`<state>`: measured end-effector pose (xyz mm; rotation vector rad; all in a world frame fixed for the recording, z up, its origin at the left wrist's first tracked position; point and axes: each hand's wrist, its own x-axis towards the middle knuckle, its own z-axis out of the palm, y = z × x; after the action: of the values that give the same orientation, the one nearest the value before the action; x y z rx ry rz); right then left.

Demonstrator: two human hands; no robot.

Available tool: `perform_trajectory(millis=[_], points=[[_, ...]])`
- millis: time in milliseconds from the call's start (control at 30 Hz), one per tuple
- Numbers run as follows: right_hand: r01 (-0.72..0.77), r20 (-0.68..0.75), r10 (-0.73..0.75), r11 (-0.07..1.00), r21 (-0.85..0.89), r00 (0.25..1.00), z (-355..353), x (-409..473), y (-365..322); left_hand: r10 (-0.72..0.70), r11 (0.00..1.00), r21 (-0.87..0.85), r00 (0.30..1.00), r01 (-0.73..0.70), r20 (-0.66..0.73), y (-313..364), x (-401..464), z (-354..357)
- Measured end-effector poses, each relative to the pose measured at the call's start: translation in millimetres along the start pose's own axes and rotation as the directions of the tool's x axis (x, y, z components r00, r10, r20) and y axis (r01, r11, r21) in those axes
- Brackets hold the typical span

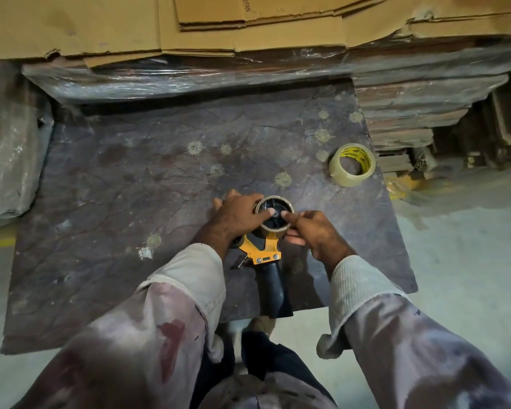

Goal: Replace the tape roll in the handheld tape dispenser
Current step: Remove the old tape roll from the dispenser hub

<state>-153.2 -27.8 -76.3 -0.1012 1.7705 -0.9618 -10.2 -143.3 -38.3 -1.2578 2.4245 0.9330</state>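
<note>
Thumbs of my left hand (233, 215) and right hand (313, 231) press the dispenser (267, 249) hub; curled fingers grip its spent core (275, 228).

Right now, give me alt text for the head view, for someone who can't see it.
Both hands work a nearly spent roll on a yellow dispenser lying on a dark board: the left hand grips it, the right hand pinches it. A fresh tape roll lies on the board to the right, with cardboard stacked behind.
</note>
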Motion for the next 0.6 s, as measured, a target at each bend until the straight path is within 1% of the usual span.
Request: perform_trajectory(millis=[67, 167, 233, 300, 367, 467, 600], points=[[0.022, 0.036, -0.024, 0.999, 0.049, 0.999, 0, -2, 3, -0.038, 0.999, 0.005, 0.997, 0.038, 0.069, -1, 4, 2], [0.038, 0.054, -0.043, 0.995, 0.087, 0.998, 2, -7, 3, -0.096, 0.989, -0.102, 0.986, 0.11, 0.135, -7, 9, 1], [0.041, 0.052, -0.047, 0.993, 0.113, 0.998, 5, -11, 6, -0.12, 0.975, -0.167, 0.98, 0.147, 0.159, -18, 19, 7], [0.04, 0.022, -0.043, 0.994, 0.103, 0.999, 11, -12, 9, -0.13, 0.97, -0.178, 0.97, 0.168, 0.206, -33, 36, 20], [0.036, -0.002, -0.036, 0.995, 0.088, 0.999, 16, -11, 10, -0.116, 0.965, -0.2, 0.964, 0.166, 0.24, -32, 34, 16], [0.041, -0.023, -0.04, 0.996, 0.085, 0.999, 19, -11, 12, -0.056, 0.963, -0.231, 0.942, 0.138, 0.331, -25, 27, 0], [0.051, -0.031, -0.048, 0.994, 0.099, 0.998, 19, -16, 14, -0.025, 0.965, -0.24, 0.948, 0.106, 0.319, -19, 16, -10]])
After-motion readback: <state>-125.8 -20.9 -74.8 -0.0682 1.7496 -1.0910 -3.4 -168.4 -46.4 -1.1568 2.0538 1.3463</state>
